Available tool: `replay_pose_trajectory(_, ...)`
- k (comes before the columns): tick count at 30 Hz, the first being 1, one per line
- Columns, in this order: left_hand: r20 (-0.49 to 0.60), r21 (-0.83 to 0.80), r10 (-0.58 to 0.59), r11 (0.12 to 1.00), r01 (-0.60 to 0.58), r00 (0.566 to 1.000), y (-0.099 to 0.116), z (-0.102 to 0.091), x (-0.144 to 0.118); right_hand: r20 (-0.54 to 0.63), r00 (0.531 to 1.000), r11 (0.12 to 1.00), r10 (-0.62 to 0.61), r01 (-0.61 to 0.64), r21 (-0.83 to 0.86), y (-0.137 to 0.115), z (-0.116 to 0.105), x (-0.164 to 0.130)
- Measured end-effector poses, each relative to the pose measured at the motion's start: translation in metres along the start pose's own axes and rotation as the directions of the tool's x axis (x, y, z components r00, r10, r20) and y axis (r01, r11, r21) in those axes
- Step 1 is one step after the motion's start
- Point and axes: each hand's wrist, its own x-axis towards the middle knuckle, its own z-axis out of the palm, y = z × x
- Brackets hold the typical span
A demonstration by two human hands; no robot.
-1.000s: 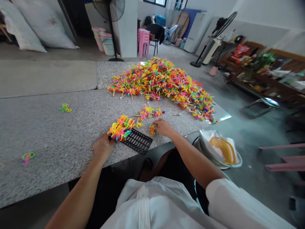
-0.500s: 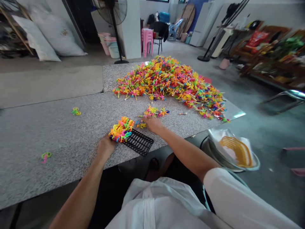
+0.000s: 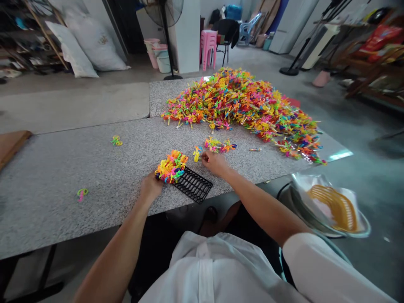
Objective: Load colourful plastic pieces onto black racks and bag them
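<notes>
My left hand (image 3: 150, 187) grips the black rack (image 3: 193, 185) at the table's (image 3: 63, 168) near edge, bare granite leftward. My right hand (image 3: 214, 162) now pinches a lifted yellow piece (image 3: 197, 153).

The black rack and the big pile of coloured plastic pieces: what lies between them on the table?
In the head view, between the black rack and the big pile lie the right hand, pinching a yellow piece, and a small loose cluster; otherwise bare granite table.
</notes>
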Motion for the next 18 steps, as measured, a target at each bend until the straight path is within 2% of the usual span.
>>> replay_pose_trajectory(2, -0.020, -0.091, -0.007, 0.996, 0.005, 1.000, -0.004, 0.000, 0.000, -0.024, 0.997, 0.988, 0.075, -0.071, 0.133, -0.009, 0.010, -0.011)
replay_pose_trajectory(4, -0.063, -0.198, -0.076, 0.978, 0.062, 0.995, -0.005, -0.004, -0.002, 0.020, 0.994, 0.965, 0.108, -0.110, 0.239, -0.021, 0.016, -0.018)
replay_pose_trajectory(7, -0.251, -0.218, -0.129, 0.973, 0.074, 0.959, 0.004, -0.013, -0.010, 0.119, 0.991, 0.951, 0.067, -0.100, 0.291, -0.037, 0.018, -0.020)
replay_pose_trajectory(9, -0.373, -0.104, -0.001, 0.994, -0.041, 0.928, 0.020, -0.019, -0.018, 0.126, 0.992, 0.964, -0.005, -0.029, 0.264, -0.045, 0.018, -0.017)
replay_pose_trajectory(10, -0.384, -0.026, 0.105, 0.992, -0.124, 0.917, 0.030, -0.020, -0.021, 0.121, 0.992, 0.969, -0.046, 0.015, 0.245, -0.048, 0.018, -0.015)
replay_pose_trajectory(11, -0.356, 0.054, 0.215, 0.976, -0.210, 0.909, 0.042, -0.021, -0.025, 0.119, 0.989, 0.971, -0.083, 0.054, 0.232, -0.051, 0.019, -0.012)
replay_pose_trajectory(13, -0.233, 0.189, 0.384, 0.919, -0.346, 0.893, 0.066, -0.019, -0.030, 0.130, 0.985, 0.971, -0.117, 0.086, 0.222, -0.055, 0.022, -0.008)
replay_pose_trajectory(15, -0.134, 0.286, 0.425, 0.882, -0.376, 0.895, 0.087, -0.014, -0.033, 0.146, 0.985, 0.978, -0.090, 0.059, 0.203, -0.058, 0.025, -0.006)
replay_pose_trajectory(18, -0.101, 0.389, 0.393, 0.861, -0.327, 0.914, 0.106, -0.007, -0.034, 0.157, 0.987, 0.994, -0.028, 0.011, 0.107, -0.060, 0.029, -0.005)
